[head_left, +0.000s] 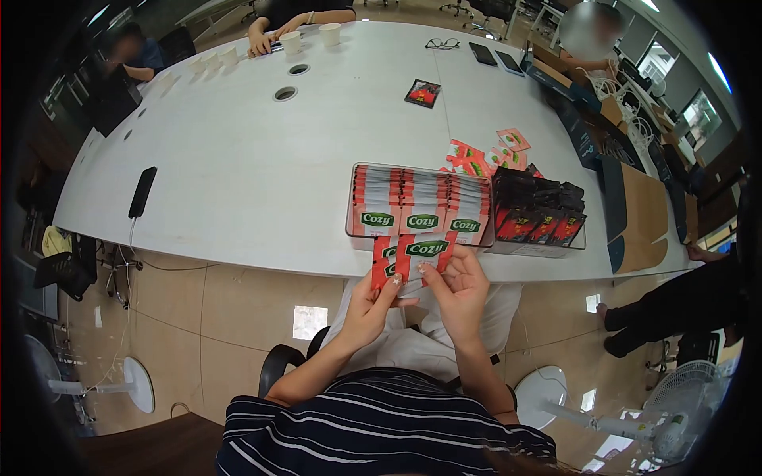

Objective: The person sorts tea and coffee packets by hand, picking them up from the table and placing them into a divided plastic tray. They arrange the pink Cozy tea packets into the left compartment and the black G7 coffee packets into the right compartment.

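Observation:
Both hands are in front of a clear box [350, 226] at the table's near edge. The box holds rows of red and white Cozy sachets [422, 208]. My left hand [373, 308] pinches red sachets [382, 258] marked Cozy, partly covered by another one. My right hand [455, 293] grips that front Cozy sachet [425, 252], its thumb on the lower part. Beside the box, on the right, a second clear container [548, 252] holds black and red packets [540, 208]. Behind them lies a loose pile of red and pink sachets [470, 156].
A black packet [423, 93], glasses [442, 44], two phones [482, 53] and paper cups [291, 42] lie farther back on the white table [238, 159]. Open cardboard boxes [635, 214] stand at the right. A black device [143, 192] is at the left. Other people sit around.

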Demonstrator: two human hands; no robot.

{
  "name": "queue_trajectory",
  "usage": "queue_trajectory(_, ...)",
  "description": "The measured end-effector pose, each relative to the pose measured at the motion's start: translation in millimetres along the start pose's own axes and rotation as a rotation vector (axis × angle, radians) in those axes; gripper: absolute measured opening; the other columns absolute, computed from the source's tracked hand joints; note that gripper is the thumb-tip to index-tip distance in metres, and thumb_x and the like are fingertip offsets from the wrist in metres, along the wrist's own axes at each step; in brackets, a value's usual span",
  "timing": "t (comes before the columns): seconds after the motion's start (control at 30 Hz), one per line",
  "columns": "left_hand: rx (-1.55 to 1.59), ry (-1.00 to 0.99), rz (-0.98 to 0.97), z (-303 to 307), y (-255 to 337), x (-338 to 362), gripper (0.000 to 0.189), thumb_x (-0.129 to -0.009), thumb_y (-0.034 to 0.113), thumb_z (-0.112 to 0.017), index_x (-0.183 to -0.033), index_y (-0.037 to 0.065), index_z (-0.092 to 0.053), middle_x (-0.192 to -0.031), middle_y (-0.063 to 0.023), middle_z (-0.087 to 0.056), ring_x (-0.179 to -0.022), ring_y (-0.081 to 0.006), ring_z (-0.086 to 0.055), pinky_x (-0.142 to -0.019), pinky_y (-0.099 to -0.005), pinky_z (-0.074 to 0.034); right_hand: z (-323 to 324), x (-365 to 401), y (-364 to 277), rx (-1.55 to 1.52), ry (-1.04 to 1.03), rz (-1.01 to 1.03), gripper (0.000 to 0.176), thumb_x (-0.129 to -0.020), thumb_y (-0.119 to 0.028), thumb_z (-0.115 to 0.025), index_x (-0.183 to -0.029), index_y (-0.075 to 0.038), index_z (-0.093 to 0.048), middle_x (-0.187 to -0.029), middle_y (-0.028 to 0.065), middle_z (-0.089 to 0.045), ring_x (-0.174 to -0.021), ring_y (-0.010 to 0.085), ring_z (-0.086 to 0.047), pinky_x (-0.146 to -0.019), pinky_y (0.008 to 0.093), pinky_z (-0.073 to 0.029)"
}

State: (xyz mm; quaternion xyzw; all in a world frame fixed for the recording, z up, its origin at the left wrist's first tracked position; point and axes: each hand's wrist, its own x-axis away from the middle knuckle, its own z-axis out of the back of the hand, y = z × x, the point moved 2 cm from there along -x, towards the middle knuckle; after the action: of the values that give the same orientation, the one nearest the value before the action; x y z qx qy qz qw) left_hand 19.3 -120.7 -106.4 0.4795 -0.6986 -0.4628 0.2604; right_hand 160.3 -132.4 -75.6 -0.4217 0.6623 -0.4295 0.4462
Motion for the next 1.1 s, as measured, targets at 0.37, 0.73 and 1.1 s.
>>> queue_trajectory(0.37,-0.056,0.598,-0.514,69.0,54.6,-44.0,0.029,-0.098,0.020,-0.043,-0.119,-0.001,-0.046,-0.104,-0.0133,-0.062,-0.088,-0.0202,-0.065,-0.070,-0.0346,-0.058,-10.4,-42.1,-12.2,0.343,0.124,0.315,0.022,-0.080,0.005,-0.064,-0.100,0.000,-0.055,-0.089,0.0043,-0.060,-0.083,0.0092,-0.056,-0.078,0.0239,-0.043)
queue_trajectory(0.73,0.103,0.498,-0.313,100.7,42.6,-70.5,0.035,-0.097,0.025,-0.044,-0.125,0.004,-0.044,-0.121,-0.0116,-0.058,-0.097,-0.0176,-0.063,-0.075,-0.0268,-0.054,-45.9,-65.0,-5.4,0.704,-0.125,0.369,0.030,-0.075,-0.006,-0.068,-0.103,-0.005,-0.058,-0.092,0.0054,-0.064,-0.085,0.0212,-0.056,-0.078,0.0336,-0.043)
queue_trajectory(1.1,0.086,0.476,-0.291,99.5,41.8,-71.2,0.030,-0.097,0.024,-0.046,-0.119,0.003,-0.048,-0.112,-0.0113,-0.062,-0.091,-0.0173,-0.065,-0.075,-0.0297,-0.055,-47.9,-55.2,-13.6,0.941,-0.392,0.314,0.018,-0.081,-0.019,-0.066,-0.090,-0.003,-0.066,-0.084,0.0070,-0.066,-0.078,0.0203,-0.059,-0.068,0.0324,-0.046)
